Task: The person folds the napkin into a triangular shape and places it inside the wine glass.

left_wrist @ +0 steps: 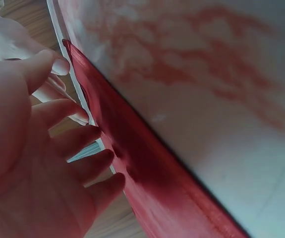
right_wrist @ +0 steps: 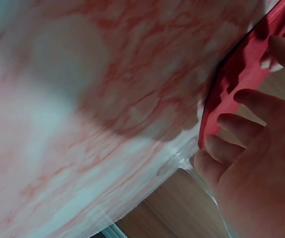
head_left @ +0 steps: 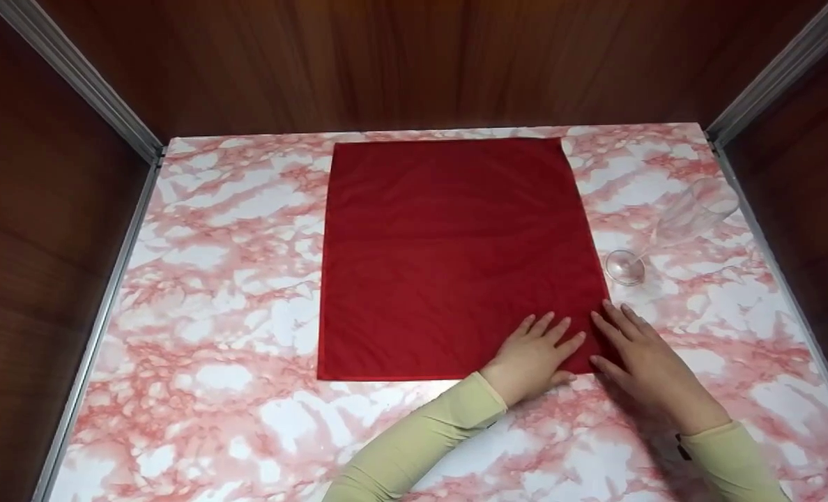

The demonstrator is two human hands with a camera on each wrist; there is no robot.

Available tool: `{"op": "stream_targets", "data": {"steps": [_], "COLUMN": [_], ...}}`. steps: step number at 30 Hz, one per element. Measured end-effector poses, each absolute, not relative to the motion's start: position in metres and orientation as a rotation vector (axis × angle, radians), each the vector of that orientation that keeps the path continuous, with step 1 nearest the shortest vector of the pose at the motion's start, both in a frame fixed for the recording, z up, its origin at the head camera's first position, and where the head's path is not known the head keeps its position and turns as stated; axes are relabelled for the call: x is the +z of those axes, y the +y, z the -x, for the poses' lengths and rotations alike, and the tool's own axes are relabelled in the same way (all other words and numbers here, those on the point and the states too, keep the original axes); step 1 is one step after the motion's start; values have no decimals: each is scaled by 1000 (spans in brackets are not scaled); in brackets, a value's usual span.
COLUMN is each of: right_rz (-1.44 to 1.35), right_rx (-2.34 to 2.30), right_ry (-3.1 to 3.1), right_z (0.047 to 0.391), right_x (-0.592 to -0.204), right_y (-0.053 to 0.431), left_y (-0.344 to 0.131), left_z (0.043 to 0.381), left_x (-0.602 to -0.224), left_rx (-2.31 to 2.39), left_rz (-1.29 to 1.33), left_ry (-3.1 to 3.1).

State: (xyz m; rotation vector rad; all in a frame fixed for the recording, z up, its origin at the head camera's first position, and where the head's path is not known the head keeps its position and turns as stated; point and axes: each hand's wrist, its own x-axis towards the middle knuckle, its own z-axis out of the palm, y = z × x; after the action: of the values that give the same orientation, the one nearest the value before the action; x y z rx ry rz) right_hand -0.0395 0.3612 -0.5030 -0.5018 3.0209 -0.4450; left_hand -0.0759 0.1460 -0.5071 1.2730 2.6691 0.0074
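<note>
The cloth's (head_left: 449, 258) near right corner is being pressed flat onto the surface (head_left: 233, 209) by the left hand (head_left: 534, 357) and right hand (head_left: 642, 362), fingers straight, nothing gripped.

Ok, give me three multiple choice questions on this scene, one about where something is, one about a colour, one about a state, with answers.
1. Where does the glass lie?
A. right of the cloth
B. on the cloth
C. left of the cloth

2. What colour is the cloth?
A. blue
B. red
C. white

3. How is the cloth?
A. crumpled in a ball
B. hanging off the table
C. spread flat

Answers:
1 A, the glass lies on its side on the marble table past the cloth's right edge.
2 B, it is plainly red.
3 C, it lies flat, with the left hand and right hand at its near right corner.
</note>
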Motion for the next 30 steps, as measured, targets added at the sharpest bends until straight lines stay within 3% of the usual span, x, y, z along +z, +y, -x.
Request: {"op": "stream_targets", "data": {"steps": [30], "right_rz": [534], "right_rx": [-402], "right_ry": [2939], "right_z": [39], "right_x": [-499], "right_y": [350], "left_y": [148], "left_z": [76], "left_x": [-503], "left_rx": [-27], "left_rz": [-1243], "left_ry": [2683]}}
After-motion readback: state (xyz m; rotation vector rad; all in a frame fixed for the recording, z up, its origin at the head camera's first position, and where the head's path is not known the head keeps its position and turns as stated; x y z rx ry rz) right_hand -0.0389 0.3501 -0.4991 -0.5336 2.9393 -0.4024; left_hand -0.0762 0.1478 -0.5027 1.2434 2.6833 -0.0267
